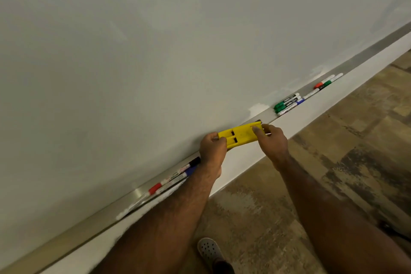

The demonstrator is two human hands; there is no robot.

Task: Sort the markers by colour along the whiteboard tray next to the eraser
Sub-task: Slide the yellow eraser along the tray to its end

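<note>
Nearest the camera, a loose group of white-barrelled markers with red, blue and black caps lies lengthwise in the long brushed-metal whiteboard tray, just beside and partly under the left forearm.

Next along, the flat yellow plastic eraser sits over the tray with its long axis parallel to it. The left hand has its fingers closed on the eraser's near end. The right hand has its fingers closed on the far end, thumb on the top face. Both hands are thus occupied; neither holds a marker.

Beyond the right hand, a tight bundle of green-capped markers with one blue-capped marker lies along the tray, apart from the eraser. Farthest, a pair with red and green caps lies well apart.

Judgement: markers lie on both sides of the eraser, all aligned with the tray. The left hand is nearer the mixed group, the right nearer the green bundle. Sorting appears incomplete.
</note>
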